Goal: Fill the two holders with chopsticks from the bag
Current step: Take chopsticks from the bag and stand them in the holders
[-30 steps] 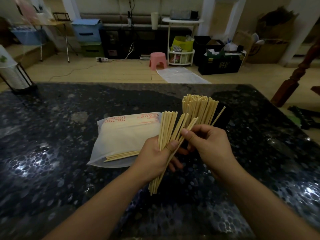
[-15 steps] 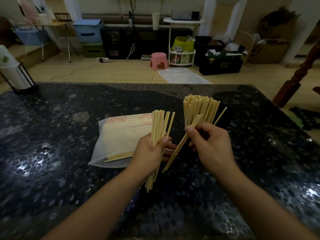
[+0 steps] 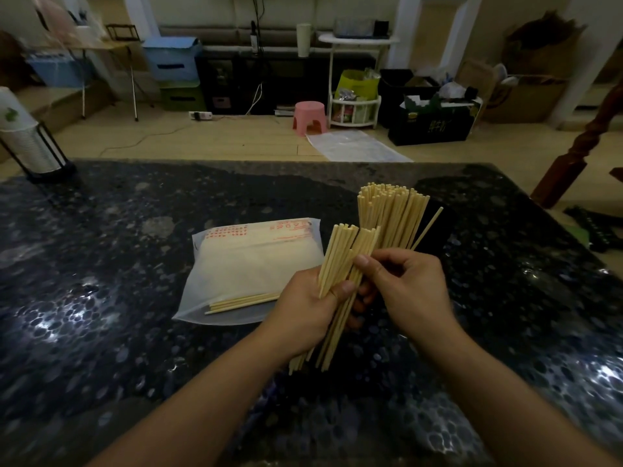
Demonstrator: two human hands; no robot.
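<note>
A: Head view: left hand [image 3: 308, 298] grips the bundle of chopsticks [image 3: 340, 264], long axis up and away, tips fanned. Right hand [image 3: 409, 286] pinches some near the top.

B: Holder?

A: Dark holder [image 3: 435, 227] is just beyond the right hand, already packed. Right is nearer.

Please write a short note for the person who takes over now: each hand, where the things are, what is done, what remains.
Left hand: grips a bundle of chopsticks above the table.
Right hand: pinches part of that same bundle near its top.
Bag: lies flat to the left, a few chopsticks sticking out of its near end.
Done: the dark holder behind the hands already stands packed with chopsticks.
Left: a second holder is not clearly visible; the held bundle and the bag's contents still need placing.
</note>
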